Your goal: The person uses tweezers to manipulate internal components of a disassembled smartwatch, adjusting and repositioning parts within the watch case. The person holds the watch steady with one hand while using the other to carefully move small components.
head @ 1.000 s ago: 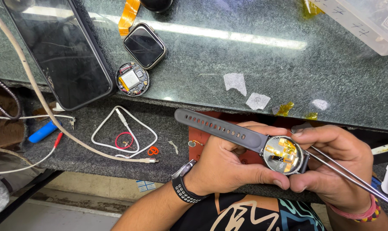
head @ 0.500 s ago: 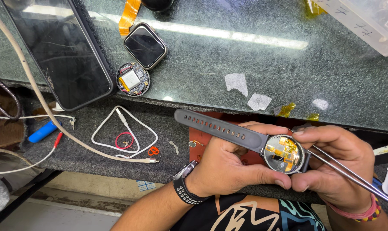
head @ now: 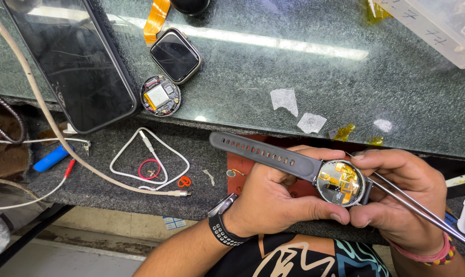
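Note:
My left hand (head: 281, 197) grips a round smartwatch body (head: 341, 182) with its back off, showing orange flex cable and a dark board inside. Its grey perforated strap (head: 263, 152) sticks out to the upper left. My right hand (head: 404, 200) pinches the watch's right edge and also holds metal tweezers (head: 422, 210), which run off to the lower right. The tweezer tips lie near the top right rim of the watch. A black watch is on my left wrist (head: 219, 225).
On the green stone counter lie a black phone (head: 73, 61), a square smartwatch (head: 175, 54), a round opened watch module (head: 160, 96), an orange flex strip (head: 155, 15) and white paper scraps (head: 284, 100). A white cable loop (head: 150, 164) and blue tool (head: 50, 159) rest on the grey mat.
The open watch has turned slightly in my hands, changing the glare on its inside. My hands and the tweezers have barely moved.

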